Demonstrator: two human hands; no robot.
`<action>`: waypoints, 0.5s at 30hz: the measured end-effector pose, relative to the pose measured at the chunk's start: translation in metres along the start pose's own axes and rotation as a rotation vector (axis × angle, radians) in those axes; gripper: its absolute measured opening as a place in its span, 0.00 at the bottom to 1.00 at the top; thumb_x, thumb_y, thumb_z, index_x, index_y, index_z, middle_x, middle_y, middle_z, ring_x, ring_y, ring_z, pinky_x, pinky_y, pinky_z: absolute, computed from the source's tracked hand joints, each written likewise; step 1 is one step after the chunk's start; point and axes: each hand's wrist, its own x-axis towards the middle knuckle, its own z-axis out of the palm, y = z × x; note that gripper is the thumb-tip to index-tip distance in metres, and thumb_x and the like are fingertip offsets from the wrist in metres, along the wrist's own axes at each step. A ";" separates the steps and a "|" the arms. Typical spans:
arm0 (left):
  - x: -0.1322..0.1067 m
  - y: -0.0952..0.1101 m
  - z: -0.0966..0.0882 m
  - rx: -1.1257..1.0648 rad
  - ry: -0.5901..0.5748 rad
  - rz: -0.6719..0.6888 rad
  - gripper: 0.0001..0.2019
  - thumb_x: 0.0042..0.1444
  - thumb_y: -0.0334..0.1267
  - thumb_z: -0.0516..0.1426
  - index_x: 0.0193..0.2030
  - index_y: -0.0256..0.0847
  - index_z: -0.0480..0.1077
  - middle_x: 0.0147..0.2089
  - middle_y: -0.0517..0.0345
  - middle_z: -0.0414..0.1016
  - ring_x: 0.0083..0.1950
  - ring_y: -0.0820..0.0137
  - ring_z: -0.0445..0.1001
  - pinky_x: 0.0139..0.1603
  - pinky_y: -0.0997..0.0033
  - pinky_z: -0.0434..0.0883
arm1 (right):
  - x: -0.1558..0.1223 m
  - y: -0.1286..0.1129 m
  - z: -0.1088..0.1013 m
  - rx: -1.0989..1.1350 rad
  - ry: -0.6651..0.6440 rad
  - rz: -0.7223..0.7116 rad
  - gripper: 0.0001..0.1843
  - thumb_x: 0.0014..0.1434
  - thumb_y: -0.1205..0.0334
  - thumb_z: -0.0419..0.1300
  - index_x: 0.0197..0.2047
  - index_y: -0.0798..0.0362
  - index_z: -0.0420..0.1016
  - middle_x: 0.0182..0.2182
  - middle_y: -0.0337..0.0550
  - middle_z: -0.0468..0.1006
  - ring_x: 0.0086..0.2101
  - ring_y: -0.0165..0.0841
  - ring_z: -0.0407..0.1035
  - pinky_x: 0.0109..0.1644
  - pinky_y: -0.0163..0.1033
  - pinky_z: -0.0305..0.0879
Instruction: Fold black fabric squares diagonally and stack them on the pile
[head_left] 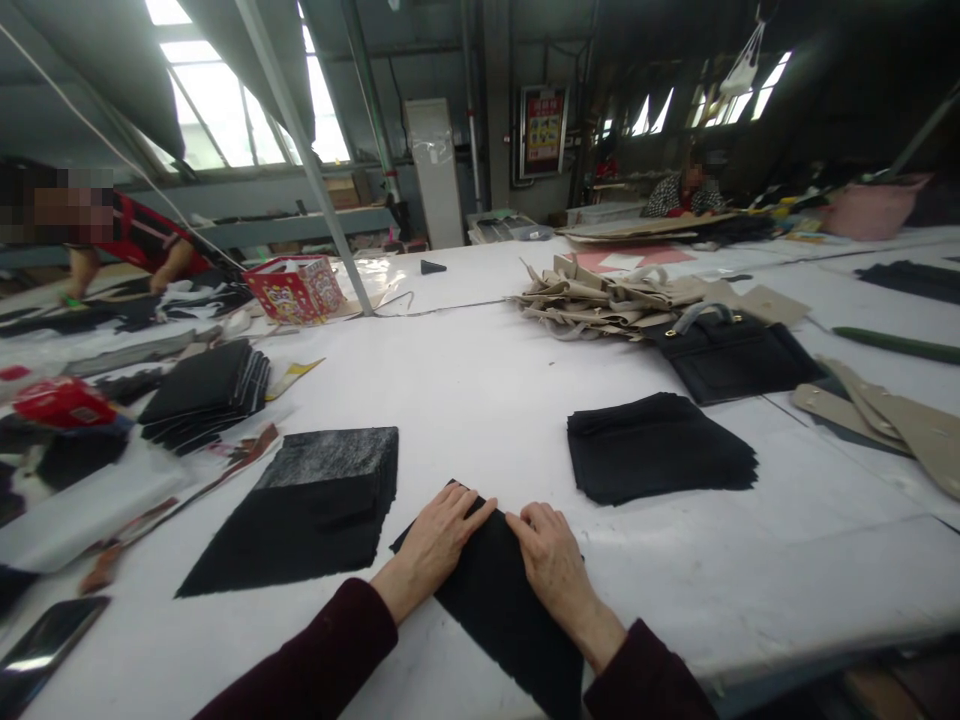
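Both of my hands rest on a black fabric piece (pixel 502 600) lying at an angle near the front edge of the white table (pixel 465 400). My left hand (pixel 439 540) lies flat on its upper left part with fingers stretched out. My right hand (pixel 551 560) presses on its upper edge with fingers curled down; whether it pinches the cloth is hard to tell. A stack of black fabric pieces (pixel 315 505) lies just left of my hands. Another black stack (pixel 656 445) lies to the right.
A black handbag (pixel 731 355) and a heap of beige cut pieces (pixel 600 295) sit further back on the right. More black stacks (pixel 206 390), a red box (pixel 296 290) and a phone (pixel 41 645) lie on the left. A person bends over the far left; another sits far back.
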 end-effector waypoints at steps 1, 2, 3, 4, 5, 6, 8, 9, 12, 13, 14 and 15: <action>0.000 0.000 -0.001 -0.001 0.003 0.009 0.33 0.54 0.20 0.49 0.67 0.45 0.56 0.53 0.52 0.68 0.55 0.62 0.66 0.65 0.58 0.57 | -0.002 0.001 -0.001 0.000 -0.010 0.006 0.14 0.66 0.73 0.50 0.48 0.52 0.74 0.35 0.42 0.67 0.37 0.34 0.59 0.43 0.39 0.54; 0.000 0.001 -0.002 -0.005 0.005 0.021 0.32 0.55 0.20 0.49 0.66 0.45 0.57 0.53 0.52 0.68 0.55 0.61 0.66 0.65 0.57 0.57 | -0.003 0.002 -0.001 -0.001 -0.019 0.010 0.14 0.66 0.72 0.50 0.48 0.52 0.74 0.35 0.42 0.67 0.37 0.35 0.59 0.43 0.40 0.54; 0.000 0.001 -0.002 -0.010 0.009 0.033 0.31 0.55 0.21 0.49 0.66 0.44 0.58 0.54 0.51 0.67 0.56 0.61 0.65 0.65 0.58 0.57 | -0.005 0.003 -0.002 -0.002 -0.026 0.014 0.15 0.66 0.72 0.49 0.48 0.52 0.74 0.35 0.42 0.67 0.37 0.35 0.59 0.43 0.40 0.54; 0.000 0.002 -0.002 -0.017 0.010 0.045 0.30 0.56 0.21 0.49 0.65 0.43 0.58 0.55 0.51 0.67 0.57 0.61 0.65 0.65 0.59 0.57 | -0.007 0.003 -0.003 -0.004 -0.030 0.016 0.15 0.66 0.73 0.49 0.48 0.52 0.74 0.35 0.43 0.67 0.37 0.35 0.59 0.43 0.40 0.54; 0.000 0.003 -0.001 -0.023 0.008 0.056 0.29 0.57 0.21 0.48 0.65 0.42 0.58 0.56 0.51 0.67 0.57 0.61 0.64 0.64 0.60 0.58 | -0.008 0.004 -0.004 -0.006 -0.032 0.017 0.15 0.66 0.73 0.50 0.49 0.51 0.74 0.35 0.43 0.67 0.38 0.35 0.59 0.43 0.40 0.54; 0.001 0.003 -0.001 -0.027 0.003 0.063 0.29 0.57 0.21 0.48 0.66 0.41 0.58 0.57 0.50 0.67 0.57 0.62 0.65 0.64 0.61 0.59 | -0.010 0.005 -0.005 -0.008 -0.032 0.018 0.15 0.66 0.73 0.50 0.49 0.51 0.74 0.35 0.43 0.68 0.38 0.35 0.59 0.43 0.40 0.54; 0.001 0.005 0.001 -0.026 -0.009 0.062 0.29 0.58 0.22 0.48 0.67 0.41 0.56 0.56 0.50 0.67 0.56 0.62 0.66 0.62 0.62 0.61 | -0.012 0.006 -0.008 -0.012 -0.023 0.016 0.15 0.66 0.73 0.50 0.49 0.51 0.74 0.35 0.42 0.68 0.38 0.35 0.59 0.43 0.40 0.54; 0.001 0.007 0.002 -0.023 -0.015 0.061 0.30 0.58 0.22 0.48 0.67 0.42 0.55 0.55 0.50 0.68 0.55 0.62 0.66 0.61 0.62 0.62 | -0.013 0.006 -0.009 -0.016 -0.016 0.012 0.15 0.65 0.73 0.50 0.49 0.51 0.74 0.35 0.42 0.68 0.37 0.35 0.60 0.43 0.40 0.54; 0.002 0.010 0.000 -0.021 -0.029 0.060 0.32 0.57 0.22 0.49 0.68 0.47 0.54 0.53 0.52 0.68 0.54 0.62 0.67 0.59 0.60 0.63 | -0.017 0.007 -0.013 -0.029 0.005 -0.002 0.15 0.65 0.73 0.50 0.49 0.51 0.74 0.34 0.42 0.68 0.37 0.35 0.60 0.42 0.40 0.54; 0.002 0.011 -0.002 -0.025 -0.029 0.064 0.32 0.57 0.22 0.49 0.68 0.49 0.55 0.53 0.52 0.68 0.54 0.63 0.67 0.59 0.60 0.63 | -0.018 0.008 -0.014 -0.033 0.009 -0.003 0.15 0.65 0.73 0.50 0.48 0.52 0.74 0.34 0.42 0.68 0.37 0.35 0.60 0.42 0.40 0.54; 0.002 0.012 -0.003 -0.030 -0.027 0.072 0.32 0.57 0.22 0.49 0.67 0.49 0.56 0.53 0.52 0.68 0.54 0.63 0.67 0.60 0.59 0.63 | -0.019 0.009 -0.014 -0.035 0.013 -0.004 0.14 0.65 0.73 0.50 0.47 0.52 0.74 0.34 0.42 0.68 0.37 0.35 0.60 0.42 0.39 0.54; 0.003 0.012 -0.004 -0.036 -0.024 0.082 0.32 0.57 0.21 0.49 0.67 0.49 0.56 0.54 0.52 0.67 0.55 0.63 0.67 0.60 0.59 0.62 | -0.020 0.010 -0.015 -0.037 0.014 -0.005 0.14 0.65 0.73 0.50 0.45 0.52 0.74 0.34 0.42 0.68 0.37 0.34 0.60 0.42 0.39 0.54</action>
